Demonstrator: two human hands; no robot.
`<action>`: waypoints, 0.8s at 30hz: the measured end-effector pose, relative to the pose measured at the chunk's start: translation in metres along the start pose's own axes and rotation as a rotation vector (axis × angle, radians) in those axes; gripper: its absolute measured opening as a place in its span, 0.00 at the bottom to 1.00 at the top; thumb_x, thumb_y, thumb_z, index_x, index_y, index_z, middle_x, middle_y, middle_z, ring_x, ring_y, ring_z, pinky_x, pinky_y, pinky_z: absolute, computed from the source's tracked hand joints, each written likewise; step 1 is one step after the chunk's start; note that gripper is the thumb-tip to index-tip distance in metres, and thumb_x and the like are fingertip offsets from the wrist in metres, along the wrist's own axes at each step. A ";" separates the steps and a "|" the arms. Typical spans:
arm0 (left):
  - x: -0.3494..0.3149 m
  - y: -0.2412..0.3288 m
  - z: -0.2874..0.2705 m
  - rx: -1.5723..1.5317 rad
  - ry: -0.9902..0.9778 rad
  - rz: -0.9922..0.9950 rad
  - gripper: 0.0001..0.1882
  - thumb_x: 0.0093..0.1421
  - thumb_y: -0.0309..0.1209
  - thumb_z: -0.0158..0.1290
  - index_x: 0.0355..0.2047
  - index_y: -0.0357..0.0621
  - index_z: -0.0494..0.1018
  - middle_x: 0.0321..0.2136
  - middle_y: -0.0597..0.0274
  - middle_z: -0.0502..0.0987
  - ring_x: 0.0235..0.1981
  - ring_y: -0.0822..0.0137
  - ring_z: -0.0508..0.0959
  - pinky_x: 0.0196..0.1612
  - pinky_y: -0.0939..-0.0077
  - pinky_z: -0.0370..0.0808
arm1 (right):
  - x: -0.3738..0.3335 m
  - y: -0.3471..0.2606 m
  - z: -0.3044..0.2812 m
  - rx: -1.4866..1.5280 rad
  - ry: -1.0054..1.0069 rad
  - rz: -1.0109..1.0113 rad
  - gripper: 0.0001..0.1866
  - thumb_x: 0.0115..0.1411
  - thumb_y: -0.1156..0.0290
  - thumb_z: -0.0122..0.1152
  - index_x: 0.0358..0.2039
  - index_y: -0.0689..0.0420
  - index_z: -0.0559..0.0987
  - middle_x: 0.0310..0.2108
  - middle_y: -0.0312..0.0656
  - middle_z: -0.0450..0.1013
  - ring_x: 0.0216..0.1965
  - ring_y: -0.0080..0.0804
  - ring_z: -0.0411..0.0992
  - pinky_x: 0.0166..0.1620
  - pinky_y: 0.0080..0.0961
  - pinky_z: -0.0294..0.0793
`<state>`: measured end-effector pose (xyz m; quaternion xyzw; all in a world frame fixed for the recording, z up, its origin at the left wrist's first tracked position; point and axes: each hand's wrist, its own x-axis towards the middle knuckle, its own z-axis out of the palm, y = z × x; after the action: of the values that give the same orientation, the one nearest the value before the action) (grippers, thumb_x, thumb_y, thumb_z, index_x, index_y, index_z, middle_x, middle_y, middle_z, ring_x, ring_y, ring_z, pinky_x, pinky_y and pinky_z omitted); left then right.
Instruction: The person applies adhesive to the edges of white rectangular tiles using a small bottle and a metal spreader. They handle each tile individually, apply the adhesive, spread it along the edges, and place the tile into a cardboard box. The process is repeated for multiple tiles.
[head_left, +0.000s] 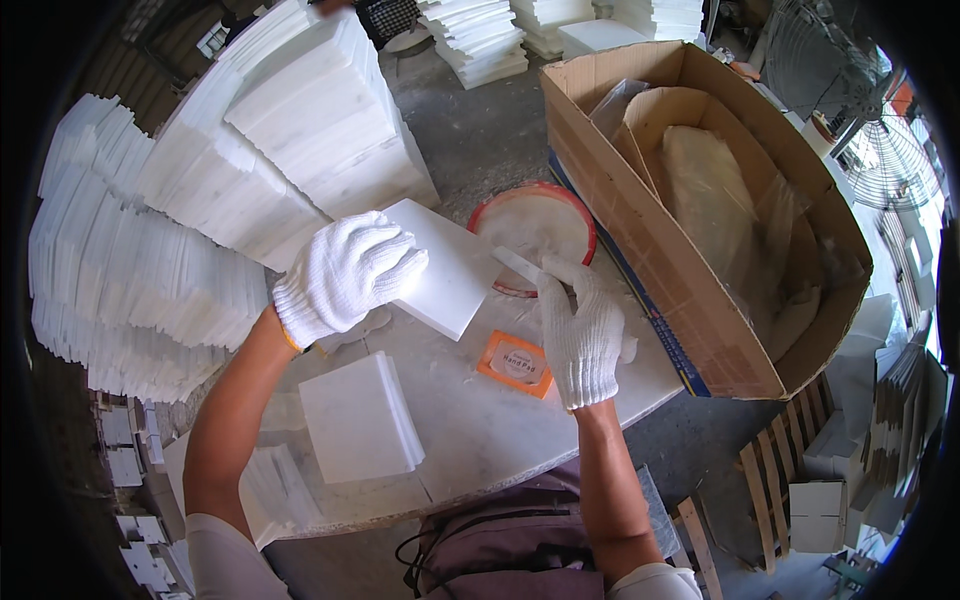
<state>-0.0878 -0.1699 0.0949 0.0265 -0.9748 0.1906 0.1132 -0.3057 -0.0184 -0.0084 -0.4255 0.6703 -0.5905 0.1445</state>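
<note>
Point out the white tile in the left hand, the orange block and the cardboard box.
White tile (447, 278): head view, broad upper face.
Orange block (515, 364): head view, labelled top face.
Cardboard box (643, 240): head view, outer left wall.

"What is worn on the hands?"

"The left hand (352, 270) and right hand (583, 330) are covered by white, coarsely knitted gloves (585, 372); the left cuff (290, 334) is edged in yellow-orange."

"And elsewhere?"

"Pale short sleeves (235, 562) are worn, left and right. At the near edge, mauve cloth (500, 555) is seen, crossed by thin dark cords (505, 517)."
</note>
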 end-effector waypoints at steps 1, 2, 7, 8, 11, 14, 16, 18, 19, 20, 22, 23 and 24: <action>0.000 -0.001 0.000 -0.005 0.005 0.008 0.18 0.52 0.27 0.56 0.45 0.48 0.79 0.41 0.59 0.79 0.44 0.57 0.78 0.53 0.58 0.76 | -0.001 0.000 0.000 -0.033 0.026 0.008 0.10 0.59 0.74 0.60 0.41 0.62 0.81 0.36 0.51 0.79 0.36 0.42 0.77 0.42 0.33 0.75; 0.000 -0.002 0.000 0.002 -0.003 0.004 0.18 0.52 0.28 0.55 0.45 0.50 0.79 0.42 0.61 0.79 0.45 0.57 0.77 0.53 0.59 0.75 | -0.002 0.000 0.001 -0.067 0.051 0.016 0.10 0.59 0.74 0.61 0.41 0.63 0.81 0.38 0.51 0.78 0.38 0.43 0.77 0.44 0.33 0.75; 0.003 -0.006 -0.008 0.031 -0.055 0.027 0.18 0.53 0.31 0.56 0.47 0.52 0.78 0.41 0.63 0.78 0.45 0.59 0.77 0.53 0.62 0.75 | -0.005 0.011 0.008 -0.272 0.063 0.042 0.10 0.60 0.71 0.59 0.42 0.58 0.81 0.39 0.52 0.78 0.40 0.47 0.76 0.45 0.38 0.75; 0.003 -0.006 -0.011 0.018 -0.065 0.027 0.18 0.53 0.31 0.56 0.46 0.51 0.79 0.42 0.62 0.79 0.45 0.58 0.77 0.53 0.61 0.75 | -0.006 0.014 0.010 -0.326 0.047 0.073 0.11 0.61 0.70 0.58 0.42 0.56 0.81 0.39 0.53 0.77 0.40 0.48 0.76 0.44 0.40 0.75; 0.004 -0.005 -0.015 0.002 -0.083 0.023 0.16 0.53 0.30 0.57 0.44 0.49 0.80 0.42 0.60 0.79 0.45 0.56 0.78 0.53 0.59 0.75 | -0.007 0.025 0.015 -0.306 0.004 0.095 0.11 0.60 0.69 0.60 0.42 0.56 0.81 0.38 0.52 0.77 0.39 0.49 0.76 0.43 0.39 0.75; 0.004 -0.004 -0.017 0.020 -0.076 0.018 0.16 0.54 0.31 0.58 0.44 0.50 0.80 0.42 0.60 0.79 0.46 0.56 0.77 0.53 0.60 0.75 | -0.003 0.026 0.011 -0.012 -0.014 0.230 0.12 0.60 0.68 0.60 0.44 0.56 0.80 0.36 0.51 0.78 0.36 0.49 0.76 0.42 0.39 0.75; 0.008 -0.003 -0.019 0.020 -0.074 0.010 0.16 0.54 0.31 0.58 0.44 0.50 0.81 0.42 0.60 0.79 0.46 0.56 0.77 0.53 0.59 0.75 | 0.000 0.021 0.007 0.196 -0.013 0.387 0.11 0.59 0.70 0.60 0.42 0.58 0.81 0.34 0.51 0.78 0.34 0.50 0.76 0.40 0.38 0.74; 0.012 -0.003 -0.020 0.026 -0.082 0.024 0.16 0.54 0.32 0.59 0.44 0.50 0.81 0.41 0.60 0.79 0.46 0.56 0.77 0.53 0.59 0.75 | 0.003 0.009 0.001 0.304 -0.040 0.410 0.10 0.59 0.72 0.60 0.41 0.60 0.81 0.32 0.50 0.78 0.32 0.48 0.76 0.38 0.37 0.74; 0.014 -0.002 -0.022 0.030 -0.090 0.028 0.16 0.54 0.32 0.59 0.44 0.50 0.81 0.41 0.60 0.79 0.46 0.56 0.76 0.53 0.59 0.75 | 0.005 -0.001 -0.002 0.310 -0.070 0.355 0.10 0.60 0.73 0.59 0.41 0.61 0.81 0.32 0.49 0.78 0.32 0.46 0.76 0.38 0.37 0.74; 0.014 -0.002 -0.022 0.029 -0.090 0.023 0.16 0.54 0.31 0.58 0.44 0.49 0.81 0.42 0.60 0.79 0.46 0.56 0.76 0.53 0.59 0.75 | 0.005 -0.007 -0.003 0.315 -0.100 0.301 0.10 0.60 0.74 0.59 0.41 0.62 0.81 0.31 0.48 0.78 0.31 0.44 0.76 0.37 0.37 0.74; 0.016 -0.002 -0.023 0.027 -0.085 0.015 0.15 0.54 0.31 0.58 0.44 0.48 0.81 0.42 0.60 0.79 0.46 0.56 0.76 0.53 0.59 0.75 | -0.001 -0.002 0.002 0.028 -0.012 0.016 0.11 0.61 0.75 0.58 0.43 0.64 0.80 0.31 0.47 0.78 0.31 0.38 0.76 0.36 0.35 0.73; 0.018 -0.003 -0.024 0.018 -0.107 0.016 0.15 0.53 0.30 0.58 0.43 0.48 0.80 0.42 0.59 0.79 0.46 0.55 0.76 0.53 0.59 0.75 | -0.003 0.002 0.004 -0.116 0.034 -0.128 0.11 0.61 0.76 0.58 0.44 0.64 0.79 0.31 0.46 0.78 0.31 0.35 0.76 0.36 0.34 0.73; 0.020 -0.004 -0.026 0.008 -0.130 0.016 0.15 0.53 0.30 0.57 0.43 0.47 0.80 0.42 0.59 0.79 0.46 0.55 0.76 0.53 0.59 0.75 | -0.004 0.005 0.006 -0.130 0.099 -0.178 0.10 0.62 0.75 0.58 0.43 0.64 0.79 0.32 0.44 0.78 0.30 0.30 0.75 0.34 0.29 0.73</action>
<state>-0.1018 -0.1642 0.1245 0.0315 -0.9794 0.1934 0.0480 -0.3011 -0.0193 -0.0156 -0.4621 0.6731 -0.5766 0.0305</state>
